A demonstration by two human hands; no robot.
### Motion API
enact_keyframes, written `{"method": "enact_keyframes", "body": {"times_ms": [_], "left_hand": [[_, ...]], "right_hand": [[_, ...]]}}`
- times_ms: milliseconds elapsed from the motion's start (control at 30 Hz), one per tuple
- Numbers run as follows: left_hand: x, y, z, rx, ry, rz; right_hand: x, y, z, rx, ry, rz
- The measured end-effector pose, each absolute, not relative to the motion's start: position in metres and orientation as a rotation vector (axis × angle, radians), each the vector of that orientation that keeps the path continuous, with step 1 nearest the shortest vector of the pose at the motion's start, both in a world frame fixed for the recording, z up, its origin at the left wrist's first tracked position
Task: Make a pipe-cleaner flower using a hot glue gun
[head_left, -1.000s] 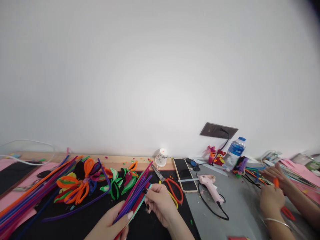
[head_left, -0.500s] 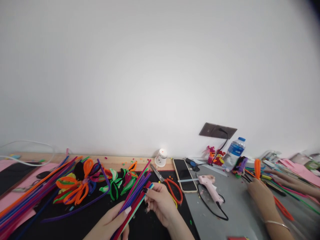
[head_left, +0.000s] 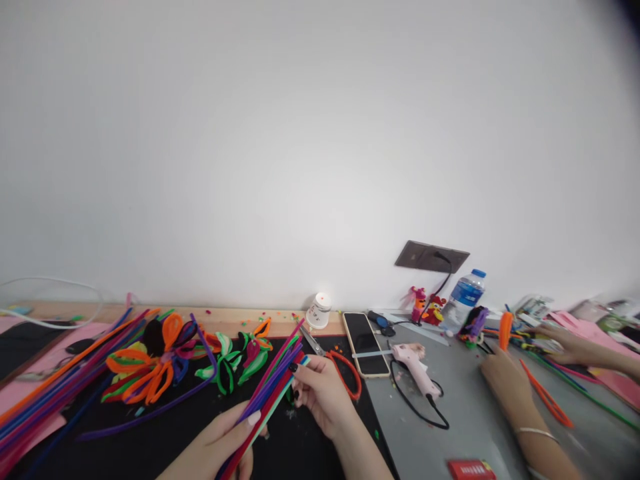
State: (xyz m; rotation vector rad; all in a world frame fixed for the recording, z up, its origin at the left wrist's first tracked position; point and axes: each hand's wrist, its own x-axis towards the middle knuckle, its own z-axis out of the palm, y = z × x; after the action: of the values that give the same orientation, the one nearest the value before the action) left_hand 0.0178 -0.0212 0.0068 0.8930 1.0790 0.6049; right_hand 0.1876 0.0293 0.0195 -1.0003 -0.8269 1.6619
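Observation:
My left hand [head_left: 223, 435] is closed around the lower part of a bundle of pipe cleaners [head_left: 271, 393], purple, pink, red and pale green, which slants up to the right. Near the upper end, my right hand [head_left: 323, 395] pinches some of the strands between thumb and fingers; exactly which ones is hidden. Just beyond the right hand lie orange-handled scissors [head_left: 347, 377], partly covered by it. Pipe-cleaner flowers rest on the black mat to the left: a large orange multicoloured one [head_left: 163, 363] and a green one [head_left: 227, 363].
Loose long pipe cleaners [head_left: 65, 393] lie at far left. Behind the scissors stands a paper cup [head_left: 319, 312]. A phone [head_left: 367, 343], a pink glue gun [head_left: 415, 367] with its cord, and a water bottle [head_left: 465, 297] are to the right. A co-worker's hand [head_left: 507, 383] holds orange pipe cleaners.
The view has shifted slightly, bringing more of a red packet into sight at bottom right. My hands keep their grip on the bundle. The co-worker's far hand has moved.

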Motion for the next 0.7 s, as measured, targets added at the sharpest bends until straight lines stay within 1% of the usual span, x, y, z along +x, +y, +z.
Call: {"method": "enact_keyframes", "body": {"times_ms": [300, 700], "left_hand": [[0.018, -0.018, -0.014, 0.932, 1.160, 0.629], [0.019, -0.020, -0.001, 0.919, 1.103, 0.616]], "right_hand": [[0.188, 0.030, 0.019, -0.973, -0.828, 1.661], [0.188, 0.031, 0.015, -0.974, -0.820, 1.678]]}}
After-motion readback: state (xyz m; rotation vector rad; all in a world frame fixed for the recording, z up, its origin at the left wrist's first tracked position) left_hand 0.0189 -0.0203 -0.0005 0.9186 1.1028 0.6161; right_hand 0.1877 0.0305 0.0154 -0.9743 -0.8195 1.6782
